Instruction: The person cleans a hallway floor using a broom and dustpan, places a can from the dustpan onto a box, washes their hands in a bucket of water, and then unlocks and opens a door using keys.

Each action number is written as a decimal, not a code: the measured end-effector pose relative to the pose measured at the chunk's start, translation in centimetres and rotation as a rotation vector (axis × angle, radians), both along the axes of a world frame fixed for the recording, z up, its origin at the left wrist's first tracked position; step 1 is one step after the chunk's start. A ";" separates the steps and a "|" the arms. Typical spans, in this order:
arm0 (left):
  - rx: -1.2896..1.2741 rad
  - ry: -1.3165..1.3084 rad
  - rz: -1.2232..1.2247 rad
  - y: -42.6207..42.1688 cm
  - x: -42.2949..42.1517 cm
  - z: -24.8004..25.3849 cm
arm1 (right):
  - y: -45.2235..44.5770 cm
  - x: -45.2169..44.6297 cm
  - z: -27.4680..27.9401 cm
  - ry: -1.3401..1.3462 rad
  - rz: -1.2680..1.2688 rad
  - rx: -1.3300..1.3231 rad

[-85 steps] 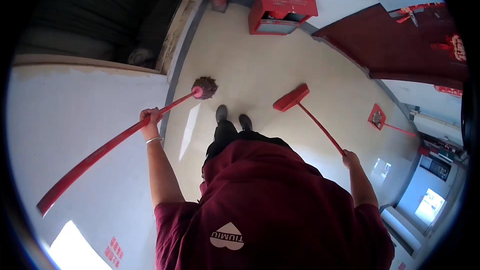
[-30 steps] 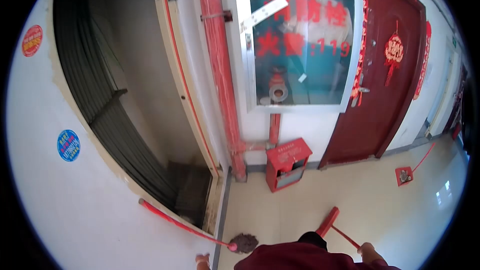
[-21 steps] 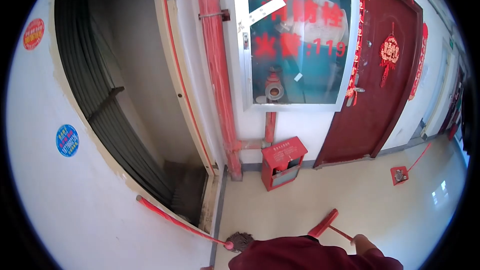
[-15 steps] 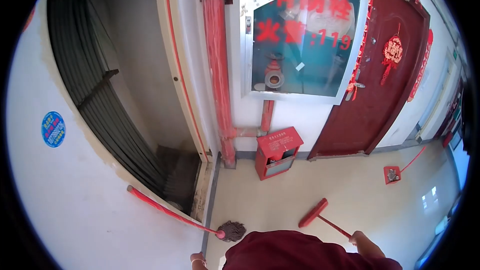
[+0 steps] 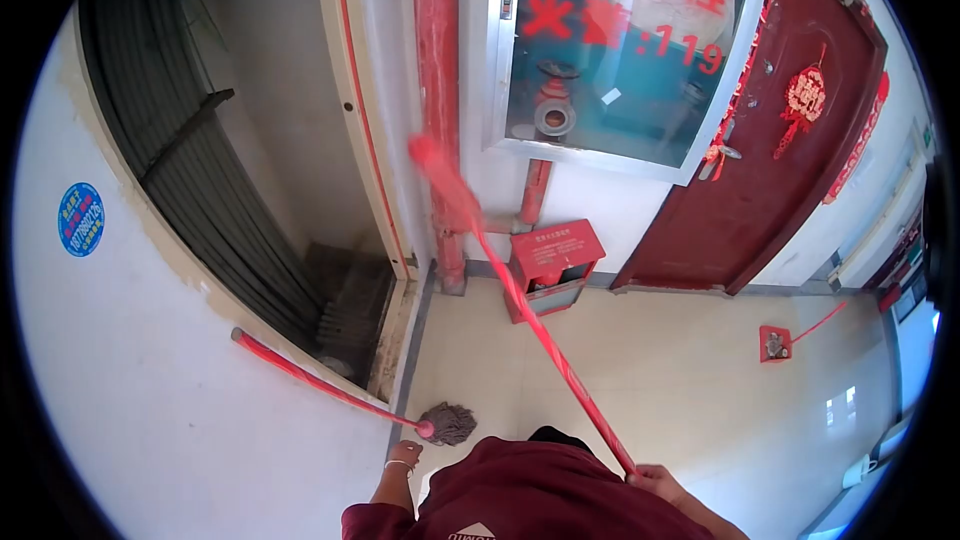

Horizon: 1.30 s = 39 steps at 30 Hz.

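My right hand [image 5: 657, 481] is closed around the lower end of a broom's spiral-striped red handle. The broom [image 5: 540, 330] slants up and away to the left. Its red head, blurred by motion, is raised in front of the red wall pipe [image 5: 437, 60]. My left hand [image 5: 404, 454], with a band at the wrist, hangs low by the wall, fingers loosely apart and nothing visible in them. Just beyond it a mop [image 5: 320, 383] leans along the white wall, its grey strands [image 5: 447, 424] on the floor. I cannot tell whether that hand touches the wall.
A red box [image 5: 555, 258] stands on the floor below a glass-fronted fire hydrant cabinet [image 5: 620, 60]. A red dustpan [image 5: 775, 343] with debris lies to the right, before a dark red door [image 5: 740, 180]. On the left is a window opening with a dark curtain [image 5: 200, 180].
The broom has swung from low over the floor on the right up and leftward. My right hand has moved left. My left hand is higher in view, and the view has tipped downward slightly.
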<state>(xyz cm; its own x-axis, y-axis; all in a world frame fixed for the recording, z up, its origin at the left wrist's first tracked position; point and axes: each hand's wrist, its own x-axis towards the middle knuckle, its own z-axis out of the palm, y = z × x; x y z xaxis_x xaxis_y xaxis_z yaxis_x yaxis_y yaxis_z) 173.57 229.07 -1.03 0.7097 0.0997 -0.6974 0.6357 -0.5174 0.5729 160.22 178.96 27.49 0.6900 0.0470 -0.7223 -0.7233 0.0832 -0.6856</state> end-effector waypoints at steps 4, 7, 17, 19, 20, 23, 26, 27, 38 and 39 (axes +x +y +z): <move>0.093 0.080 -0.219 4.0 -1.3 -3.9 | 3.2 7.5 4.3 -0.342 0.106 0.105; 0.112 0.114 -0.249 5.8 -5.4 -5.6 | 5.1 12.1 5.4 -0.589 0.130 0.098; 0.096 0.377 0.028 3.4 -17.2 -0.2 | 16.4 22.2 6.2 -0.800 -0.006 0.292; 0.228 0.251 -0.223 3.5 -18.6 0.8 | 18.5 23.4 6.3 -0.762 -0.028 0.315; 0.229 0.274 -0.221 3.1 -19.6 1.8 | 19.6 23.9 5.8 -0.746 -0.045 0.314; 0.128 0.137 0.076 3.4 -20.3 3.4 | 22.1 24.2 3.4 -0.709 -0.078 0.318; 0.106 0.065 0.032 5.3 -20.3 4.6 | 23.3 24.0 -0.1 -0.647 -0.125 0.271; 0.103 0.064 0.024 7.1 -19.5 3.9 | 23.7 23.9 -1.2 -0.583 -0.153 0.275; 0.441 0.086 -0.895 19.5 -18.7 1.8 | 21.7 15.2 -8.8 -0.299 -0.208 0.218; 0.436 0.095 -0.909 19.6 -18.3 1.2 | 20.9 14.4 -9.1 -0.242 -0.198 0.176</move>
<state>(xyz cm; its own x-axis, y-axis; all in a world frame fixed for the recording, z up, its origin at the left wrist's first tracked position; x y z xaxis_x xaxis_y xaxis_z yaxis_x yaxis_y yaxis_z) 155.24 248.70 0.14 0.5868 -0.1911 -0.7869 -0.0697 -0.9801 0.1861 174.62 199.90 18.36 0.8485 0.0045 -0.5292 -0.4993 0.3378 -0.7978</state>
